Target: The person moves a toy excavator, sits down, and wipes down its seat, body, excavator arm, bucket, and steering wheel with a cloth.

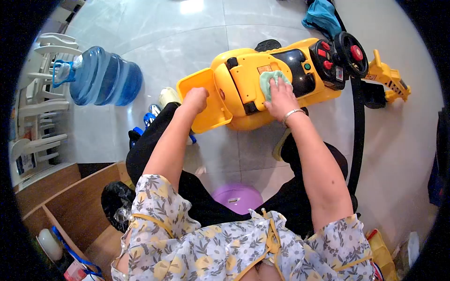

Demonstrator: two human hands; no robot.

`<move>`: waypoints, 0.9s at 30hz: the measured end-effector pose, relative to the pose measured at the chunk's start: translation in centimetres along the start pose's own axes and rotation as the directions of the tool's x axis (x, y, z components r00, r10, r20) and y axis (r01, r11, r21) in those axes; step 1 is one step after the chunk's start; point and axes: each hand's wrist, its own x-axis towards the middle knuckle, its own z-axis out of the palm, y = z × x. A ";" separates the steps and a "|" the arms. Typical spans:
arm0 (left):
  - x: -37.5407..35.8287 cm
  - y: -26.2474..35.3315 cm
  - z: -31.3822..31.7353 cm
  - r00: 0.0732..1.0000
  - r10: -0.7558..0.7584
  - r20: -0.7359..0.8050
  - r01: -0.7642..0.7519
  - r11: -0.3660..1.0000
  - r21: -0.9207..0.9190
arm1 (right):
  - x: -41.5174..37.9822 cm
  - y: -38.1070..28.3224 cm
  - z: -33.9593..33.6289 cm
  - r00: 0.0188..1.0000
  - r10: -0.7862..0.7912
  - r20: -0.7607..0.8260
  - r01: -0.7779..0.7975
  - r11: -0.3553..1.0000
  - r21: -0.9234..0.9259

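A yellow ride-on toy car (248,86) lies across the floor in front of me. My left hand (195,99) is closed at the edge of its raised yellow backrest (211,119); part of the grip is hidden. Under my right hand (282,98) is a pale green cloth (268,83), pressed onto the car's seat with the fingers over it. The black steering wheel (350,54) and a red-buttoned dashboard (328,63) are beyond the cloth, to the right. At the far right, a yellow digger arm (386,77) sticks out from the car.
A blue water jug (108,77) lies on its side at the left, near white chairs (42,103). Wooden compartments (77,201) stand at lower left. Between my legs is a purple stool (236,196). A black strip (357,136) runs along the right.
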 end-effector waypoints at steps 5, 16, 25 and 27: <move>-1.1 1.8 0.8 0.999 0.016 0.045 -0.023 0.984 0.178 | -0.2 0.2 0.4 0.998 -0.037 -0.051 0.036 0.999 -0.005; 0.8 1.6 4.2 0.997 0.050 0.058 -0.060 0.981 0.185 | -0.1 0.4 0.8 0.995 -0.053 -0.086 0.054 0.998 0.011; -1.3 1.5 -0.4 0.998 -0.019 -0.058 0.031 0.976 0.216 | -0.4 0.1 0.4 0.998 -0.028 -0.055 0.030 0.999 0.043; -1.6 1.0 -2.6 0.995 -0.002 -0.100 0.017 0.988 0.150 | -0.4 0.1 0.5 0.996 -0.030 -0.085 0.033 0.999 0.035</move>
